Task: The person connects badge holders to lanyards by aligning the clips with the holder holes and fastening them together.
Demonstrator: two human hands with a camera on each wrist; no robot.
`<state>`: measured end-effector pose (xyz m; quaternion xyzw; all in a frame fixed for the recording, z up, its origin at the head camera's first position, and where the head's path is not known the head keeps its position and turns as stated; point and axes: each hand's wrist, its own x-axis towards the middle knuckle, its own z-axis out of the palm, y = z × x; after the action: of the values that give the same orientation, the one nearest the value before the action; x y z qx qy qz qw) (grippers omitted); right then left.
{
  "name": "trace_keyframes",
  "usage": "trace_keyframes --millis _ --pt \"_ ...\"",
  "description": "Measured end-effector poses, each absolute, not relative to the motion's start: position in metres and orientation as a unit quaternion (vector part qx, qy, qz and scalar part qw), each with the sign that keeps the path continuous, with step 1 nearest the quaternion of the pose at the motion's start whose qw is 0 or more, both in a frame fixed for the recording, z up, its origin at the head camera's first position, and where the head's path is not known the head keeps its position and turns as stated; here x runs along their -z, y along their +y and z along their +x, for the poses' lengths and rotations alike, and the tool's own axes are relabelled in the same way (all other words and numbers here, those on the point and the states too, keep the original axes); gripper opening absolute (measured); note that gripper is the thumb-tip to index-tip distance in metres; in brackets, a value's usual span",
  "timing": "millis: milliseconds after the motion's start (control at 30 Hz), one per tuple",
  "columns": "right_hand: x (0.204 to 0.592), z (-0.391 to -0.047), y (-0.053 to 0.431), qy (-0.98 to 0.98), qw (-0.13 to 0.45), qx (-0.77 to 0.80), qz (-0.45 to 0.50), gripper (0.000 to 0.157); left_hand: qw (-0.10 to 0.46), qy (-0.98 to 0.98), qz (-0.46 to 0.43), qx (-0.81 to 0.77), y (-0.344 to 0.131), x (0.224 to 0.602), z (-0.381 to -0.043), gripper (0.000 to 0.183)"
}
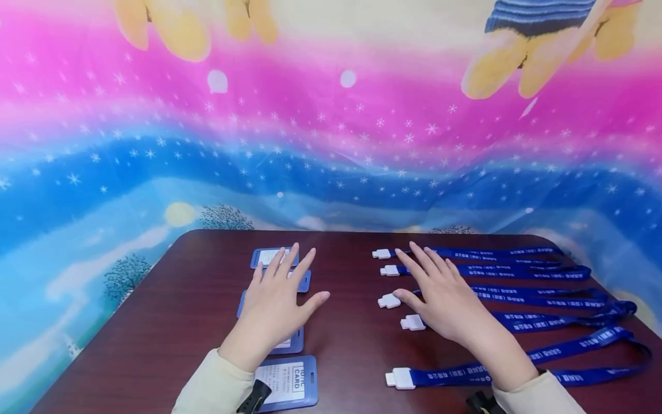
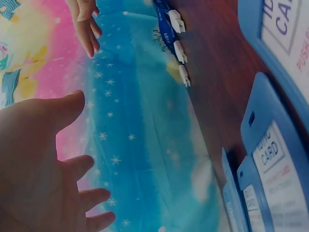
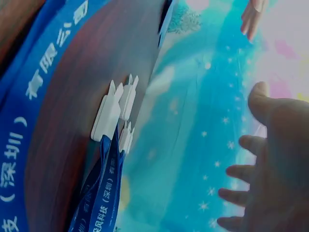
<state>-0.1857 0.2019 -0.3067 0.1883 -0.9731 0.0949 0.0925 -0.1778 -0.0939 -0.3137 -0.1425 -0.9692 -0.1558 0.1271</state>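
Observation:
My left hand (image 1: 276, 305), fingers spread and holding nothing, is raised over a column of blue ID card holders (image 1: 284, 382), partly hiding several of them. The nearest holder shows a white insert printed "ID/IC CARD" and a slot at its right end. On the other side, my right hand (image 1: 442, 296) is likewise spread and free of any object, over a row of blue lanyards (image 1: 564, 351) with white lettering. Each lanyard ends in a white plastic clip (image 1: 400, 378) pointing left. In the right wrist view, several white clips (image 3: 107, 116) appear beside the hand.
Both groups lie on a dark reddish-brown table (image 1: 346, 322) with rounded far corners. A strip of bare tabletop runs between holders and clips. Behind it hangs a pink and blue cloth (image 1: 310, 138) with snowflakes. A dark strap (image 1: 254, 397) circles my left wrist.

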Motion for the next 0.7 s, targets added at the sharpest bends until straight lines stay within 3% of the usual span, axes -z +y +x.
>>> trace_keyframes --millis 200,700 --pt "0.309 -0.172 0.194 -0.961 0.103 -0.117 0.228 0.07 0.135 -0.969 -0.146 0.15 -0.097 0.319 -0.172 0.083" --pt "0.312 -0.145 0.201 -0.938 0.154 -0.08 0.3 0.057 0.143 -0.965 -0.174 0.136 -0.114 0.326 -0.146 0.063"
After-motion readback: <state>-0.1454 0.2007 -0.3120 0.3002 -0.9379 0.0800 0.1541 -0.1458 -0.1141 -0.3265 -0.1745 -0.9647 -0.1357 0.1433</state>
